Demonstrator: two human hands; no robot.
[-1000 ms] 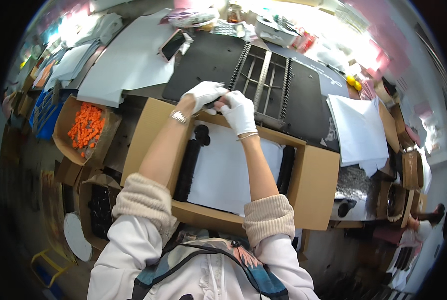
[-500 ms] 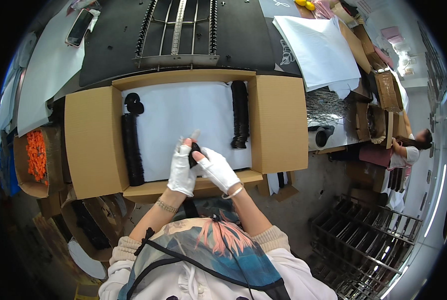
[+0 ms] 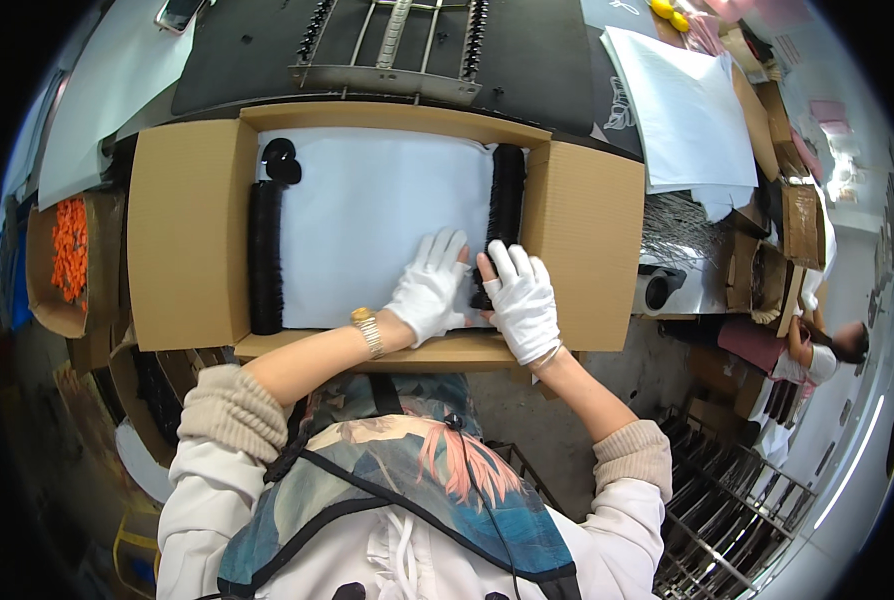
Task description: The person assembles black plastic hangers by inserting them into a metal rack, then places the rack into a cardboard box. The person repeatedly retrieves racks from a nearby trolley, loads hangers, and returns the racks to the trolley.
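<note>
Both my hands wear white gloves with some bare fingertips. My left hand (image 3: 427,288) lies with fingers stretched out over the white sheet (image 3: 367,220) lining an open cardboard box (image 3: 189,240). Beside it my right hand (image 3: 523,303), fingers extended, rests at the near end of the right-hand row of stacked black pieces (image 3: 507,190). The hands partly cover that end, and neither shows a held thing. A matching black row (image 3: 266,255) runs along the left wall, with loose round black pieces (image 3: 281,162) at its far end.
Beyond the box stands a metal rack frame with chain-like sides (image 3: 387,78) on a dark table. A stack of white sheets (image 3: 677,115) lies at the right. To the left is a carton of orange pieces (image 3: 69,250). Another person (image 3: 812,350) is at far right.
My hands have parted and moved right to the near end of the right row. The small black piece they held together is no longer distinguishable. The whole view has shifted.
</note>
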